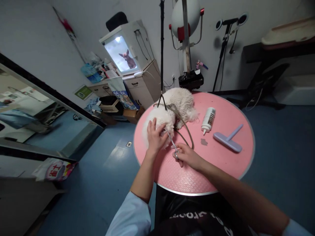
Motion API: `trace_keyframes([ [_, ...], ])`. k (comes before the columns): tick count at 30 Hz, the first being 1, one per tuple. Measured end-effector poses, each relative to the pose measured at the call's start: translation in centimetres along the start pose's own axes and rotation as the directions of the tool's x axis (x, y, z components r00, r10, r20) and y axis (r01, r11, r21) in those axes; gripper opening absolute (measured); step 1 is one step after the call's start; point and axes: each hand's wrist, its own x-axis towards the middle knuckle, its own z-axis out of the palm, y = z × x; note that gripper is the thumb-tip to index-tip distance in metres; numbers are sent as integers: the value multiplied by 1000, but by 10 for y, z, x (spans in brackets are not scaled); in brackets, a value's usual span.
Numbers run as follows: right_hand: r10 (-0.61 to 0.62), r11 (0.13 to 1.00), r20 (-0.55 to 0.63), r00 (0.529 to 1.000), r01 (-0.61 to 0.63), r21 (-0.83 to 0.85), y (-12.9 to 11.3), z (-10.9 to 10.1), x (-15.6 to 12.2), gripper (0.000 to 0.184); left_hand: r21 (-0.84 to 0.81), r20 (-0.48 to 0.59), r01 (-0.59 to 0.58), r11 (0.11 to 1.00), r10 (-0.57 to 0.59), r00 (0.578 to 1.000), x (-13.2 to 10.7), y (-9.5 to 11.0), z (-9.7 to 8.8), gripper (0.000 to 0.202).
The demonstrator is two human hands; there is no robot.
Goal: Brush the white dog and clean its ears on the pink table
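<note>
A fluffy white dog (180, 100) lies curled on the round pink grooming table (194, 177), its head toward me and to the left. My left hand (156, 136) grips the side of its head near the ear, thumb and fingers in the fur. In my right hand (185, 154) is a slim metal tool with finger rings (173, 141); I cannot tell whether it is scissors or forceps. Its tip reaches the fur beside my left fingers. A white nozzle bottle (209, 119) and a purple slicker brush (227, 141) lie to the right.
A dark strap (161, 49) hangs down to the dog, and an olive cord (189, 129) loops beside it. A grey patch (204, 142) lies below the bottle. Behind the table are a white dryer (185, 18), a stand (222, 49) and a lit box (120, 54) showing a small dog.
</note>
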Motion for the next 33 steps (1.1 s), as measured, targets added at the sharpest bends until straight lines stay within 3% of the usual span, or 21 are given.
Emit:
trace_keyframes([
  [5, 15, 999, 45, 999, -16, 28, -6, 6, 9, 33, -20, -32, -134, 991, 133, 991, 6, -14, 1, 38],
  [10, 40, 998, 39, 998, -42, 45, -11, 13, 11, 28, 1, -142, -218, 976, 215, 966, 4, -19, 10, 38],
  [14, 46, 999, 4, 999, -46, 27, -14, 17, 10, 24, 13, -192, -220, 975, 218, 957, -1, -20, 17, 39],
  [21, 34, 999, -22, 999, -34, 5, -5, 19, 25, 18, 43, -176, -212, 976, 216, 960, -9, -23, 23, 36],
  [26, -37, 999, -12, 999, 37, 6, 9, 25, 25, 19, 39, -192, -233, 972, 236, 953, -9, -24, 20, 33],
  [33, -27, 999, 11, 1000, 26, 33, 14, 26, 16, 21, 24, -148, -205, 978, 207, 967, -5, -25, 17, 35],
])
